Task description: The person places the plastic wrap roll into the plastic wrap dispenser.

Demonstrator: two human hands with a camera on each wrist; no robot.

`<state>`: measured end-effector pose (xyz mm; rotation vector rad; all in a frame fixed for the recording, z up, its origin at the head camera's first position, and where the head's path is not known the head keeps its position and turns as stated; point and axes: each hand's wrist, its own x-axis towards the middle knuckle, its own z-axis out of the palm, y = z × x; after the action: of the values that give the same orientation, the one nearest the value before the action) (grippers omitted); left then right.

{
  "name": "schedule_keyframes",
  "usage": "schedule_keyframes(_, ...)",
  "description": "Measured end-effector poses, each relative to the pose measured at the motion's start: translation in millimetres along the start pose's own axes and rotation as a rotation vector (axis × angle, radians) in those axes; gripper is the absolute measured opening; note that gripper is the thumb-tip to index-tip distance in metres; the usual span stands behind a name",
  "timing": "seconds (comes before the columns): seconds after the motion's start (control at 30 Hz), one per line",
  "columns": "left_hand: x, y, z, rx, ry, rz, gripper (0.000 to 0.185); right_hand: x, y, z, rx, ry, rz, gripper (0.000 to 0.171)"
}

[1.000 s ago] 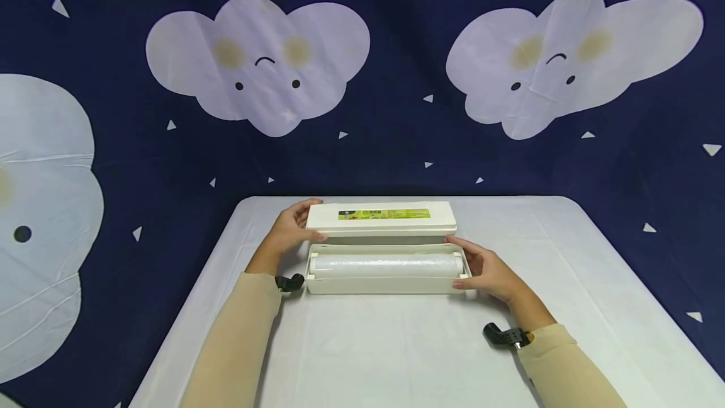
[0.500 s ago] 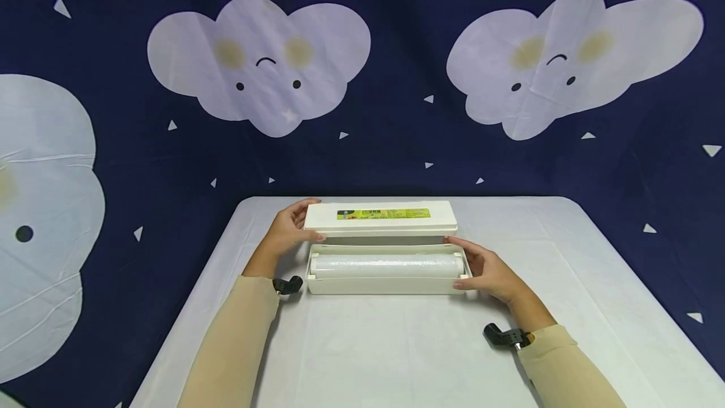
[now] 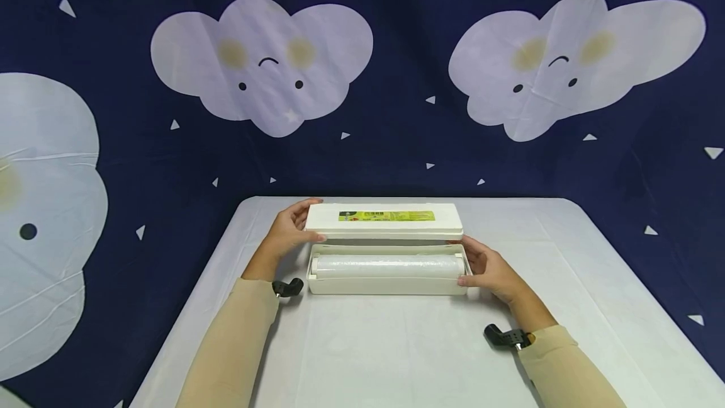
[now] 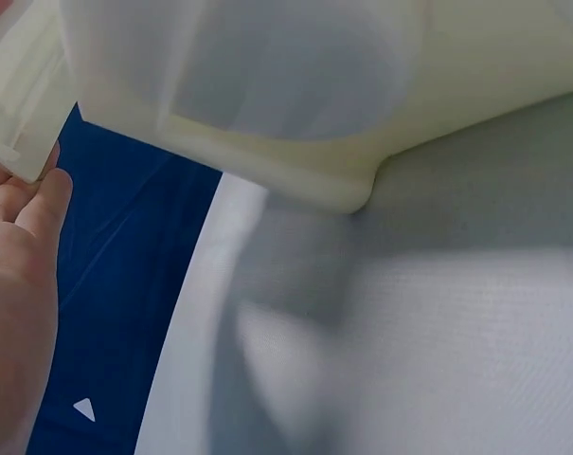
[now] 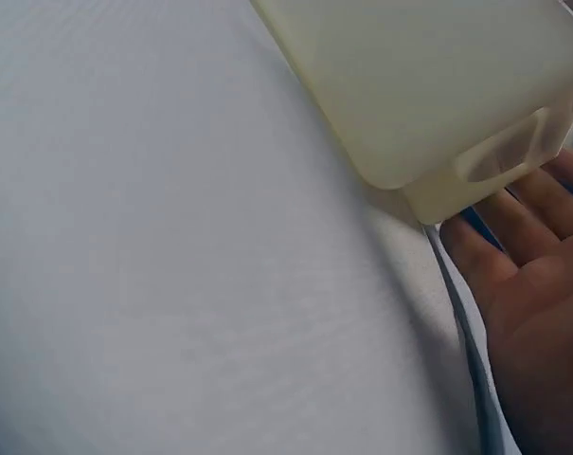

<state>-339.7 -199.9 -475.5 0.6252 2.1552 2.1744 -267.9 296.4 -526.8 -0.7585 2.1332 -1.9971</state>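
Observation:
A long white plastic-wrap box [image 3: 385,286] sits on the table with its top off, and a roll of plastic wrap [image 3: 387,265] lies inside it. Over its far side, my left hand [image 3: 287,232] holds the white lid [image 3: 317,219] by its left end, thumb in front and fingers behind. A yellow-green label [image 3: 387,216] runs along the lid's top. My right hand [image 3: 491,272] grips the box's right end, thumb on the front wall, fingers toward the back. In the right wrist view, the box's end [image 5: 438,95] shows beside those fingers.
A white cloth covers the table [image 3: 391,351]. Behind it hangs a dark blue curtain [image 3: 396,156] with printed clouds. Black wrist cameras [image 3: 506,336] are strapped to both wrists.
The lid has shifted slightly to the right and nearer, its right end now reaching over the right fingers. My right hand has slid a little to the right; the box has stayed nearly in place.

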Motion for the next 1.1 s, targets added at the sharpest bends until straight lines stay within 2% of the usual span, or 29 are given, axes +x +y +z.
schedule_keyframes(0.13, -0.7, -0.5, 1.0, -0.014, -0.009, 0.000, 0.093, 4, -1, -4, -0.028, 0.054, -0.011, 0.116)
schedule_keyframes(0.27, -1.3, -0.8, 2.3, -0.015, -0.015, 0.009, 0.093, 11, -6, -9, -0.093, 0.091, -0.025, 0.119)
schedule_keyframes(0.63, -2.8, 0.1, 5.8, -0.034, -0.033, 0.030, 0.092, 25, -29, -9, -0.186, 0.146, -0.104, 0.114)
schedule_keyframes(0.87, -3.4, 1.4, 9.0, -0.041, -0.036, 0.041, 0.093, 29, -32, -9, -0.207, 0.171, -0.088, 0.111)
schedule_keyframes(1.1, -7.8, 0.9, 8.3, -0.032, -0.037, 0.037, 0.092, 30, -33, -7, -0.220, 0.175, -0.113, 0.102)
